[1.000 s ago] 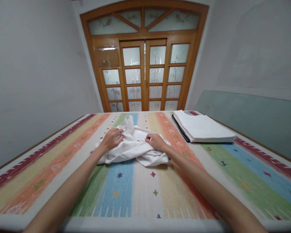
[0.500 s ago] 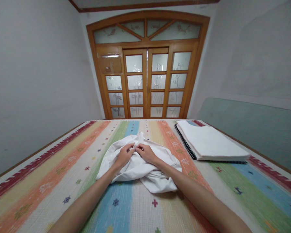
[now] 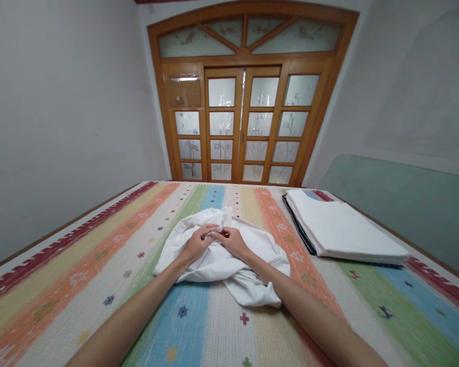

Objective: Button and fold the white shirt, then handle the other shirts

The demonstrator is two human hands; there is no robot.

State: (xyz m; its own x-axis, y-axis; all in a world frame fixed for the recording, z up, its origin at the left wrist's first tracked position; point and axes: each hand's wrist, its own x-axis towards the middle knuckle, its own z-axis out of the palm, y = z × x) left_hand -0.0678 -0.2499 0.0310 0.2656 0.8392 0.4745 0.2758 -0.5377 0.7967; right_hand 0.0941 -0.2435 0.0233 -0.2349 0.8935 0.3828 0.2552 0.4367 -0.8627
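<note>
A crumpled white cloth (image 3: 206, 267) lies bunched in the middle of the striped bed cover (image 3: 181, 334). Both my hands meet on its upper part, with a tuft of fabric sticking up just beyond the fingertips. My left hand (image 3: 199, 242) is closed, pinching the fabric between thumb and fingers. Beside it my right hand (image 3: 232, 240) is also closed on the cloth, its fingertips nearly touching the left ones. The right forearm crosses over the cloth's right side and hides part of it. What kind of cloth item this is, I cannot tell.
To the right lies a stack of folded white cloth (image 3: 352, 229) with a dark layer under it. A pale green headboard-like panel (image 3: 398, 193) stands along the right wall. Beyond the far edge are wooden doors with glass panes (image 3: 241, 122).
My view has tilted and shifted slightly. The left fingers have stretched a little further over the fabric; both hands stay at the same spot on the cloth.
</note>
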